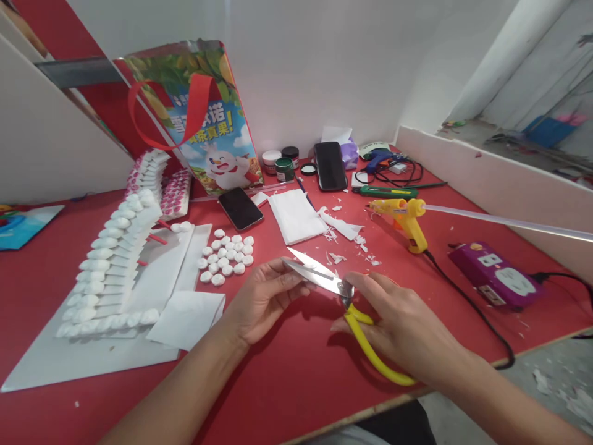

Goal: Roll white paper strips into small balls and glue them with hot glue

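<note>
Yellow-handled scissors (pixel 365 334) are held over the red table's front part, blades slightly apart and pointing left. My right hand (pixel 393 318) is closed round them near the pivot and the handles. The fingers of my left hand (pixel 273 293) are closed at the blade tips; whatever lies between them is too small to make out. Left of that hand, round white pieces (pixel 227 252) lie in a cluster. A folded white sheet (pixel 185 318) lies by my left wrist. White scraps (pixel 340 225) and a stack of white paper (pixel 296 216) lie behind the scissors.
A white ridged paper model (pixel 111 266) stands on a white board (pixel 92 358) at the left. Behind are a printed bag (pixel 222 123), two phones (pixel 239 208) and paint jars (pixel 284 169). A yellow glue gun (pixel 410 225) and a purple power strip (pixel 493 275) are at the right.
</note>
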Motion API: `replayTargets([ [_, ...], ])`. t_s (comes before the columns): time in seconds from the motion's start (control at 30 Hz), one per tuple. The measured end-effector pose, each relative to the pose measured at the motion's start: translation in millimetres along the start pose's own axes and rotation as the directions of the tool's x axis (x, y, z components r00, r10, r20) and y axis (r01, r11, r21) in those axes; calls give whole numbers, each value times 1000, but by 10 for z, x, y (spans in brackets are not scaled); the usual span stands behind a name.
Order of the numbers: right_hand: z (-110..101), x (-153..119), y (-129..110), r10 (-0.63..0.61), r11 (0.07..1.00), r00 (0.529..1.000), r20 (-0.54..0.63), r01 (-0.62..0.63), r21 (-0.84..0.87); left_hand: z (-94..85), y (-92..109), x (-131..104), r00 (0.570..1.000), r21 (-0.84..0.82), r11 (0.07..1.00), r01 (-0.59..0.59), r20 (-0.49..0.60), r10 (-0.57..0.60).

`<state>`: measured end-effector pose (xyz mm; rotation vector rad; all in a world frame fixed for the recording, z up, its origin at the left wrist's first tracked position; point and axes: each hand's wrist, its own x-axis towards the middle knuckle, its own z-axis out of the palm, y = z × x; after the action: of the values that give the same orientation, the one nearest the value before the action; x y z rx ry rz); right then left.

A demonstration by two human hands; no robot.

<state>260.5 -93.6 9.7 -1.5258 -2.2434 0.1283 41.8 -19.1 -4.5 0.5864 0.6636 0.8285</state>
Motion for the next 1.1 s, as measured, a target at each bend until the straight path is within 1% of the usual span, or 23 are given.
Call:
replayTargets([
  [0.23, -27, -54, 28, 53, 998, 996, 78, -56, 43, 28, 9, 6, 998, 26, 999, 36, 41, -37],
  [0.37, -36, -63, 63, 71, 991, 993, 94, -81, 105, 25, 20, -1, 998, 23, 998, 56, -1, -56],
  [0.43, -60, -43, 103, 122, 984, 990, 69, -130, 125, 29, 32, -8, 998, -2, 998, 66, -25, -66],
  [0.5, -109, -11, 161, 209, 975, 977, 34, -211, 77, 34, 49, -14, 997, -29, 997, 68, -31, -69],
  [0.57, -180, 18, 224, 287, 957, 958, 9, -287, -50, 33, 67, -18, 998, -46, 997, 58, -23, -59],
  [0.6, -219, 26, 251, 313, 943, 950, 14, -309, -122, 28, 75, -18, 999, -52, 997, 50, -20, -51],
  [0.67, -287, 27, 284, 337, 922, 939, 65, -315, -226, 5, 89, -15, 999, -55, 998, 36, -26, -37],
  [0.7, -310, 20, 292, 336, 921, 935, 110, -302, -246, -10, 96, -14, 999, -53, 998, 30, -36, -32],
  [0.8, -326, -14, 296, 303, 939, 921, 246, -245, -241, -53, 114, -9, 997, -34, 999, 18, -70, -20],
  [0.87, -310, -27, 305, 303, 940, 907, 291, -234, -249, -66, 129, -9, 996, -16, 1000, 5, -85, -6],
  [0.93, -301, -26, 323, 347, 917, 899, 268, -265, -298, -62, 144, -13, 996, -4, 1000, -10, -88, 10],
  [1.0, -313, -15, 337, 382, 895, 904, 192, -309, -323, -50, 155, -19, 997, -8, 1000, -25, -72, 24],
  [1.03, -325, -7, 339, 382, 896, 911, 155, -325, -301, -44, 157, -22, 998, -11, 999, -31, -59, 30],
  [1.1, -349, 8, 322, 358, 926, 926, 119, -336, -173, -37, 151, -28, 999, -12, 999, -42, -34, 42],
])
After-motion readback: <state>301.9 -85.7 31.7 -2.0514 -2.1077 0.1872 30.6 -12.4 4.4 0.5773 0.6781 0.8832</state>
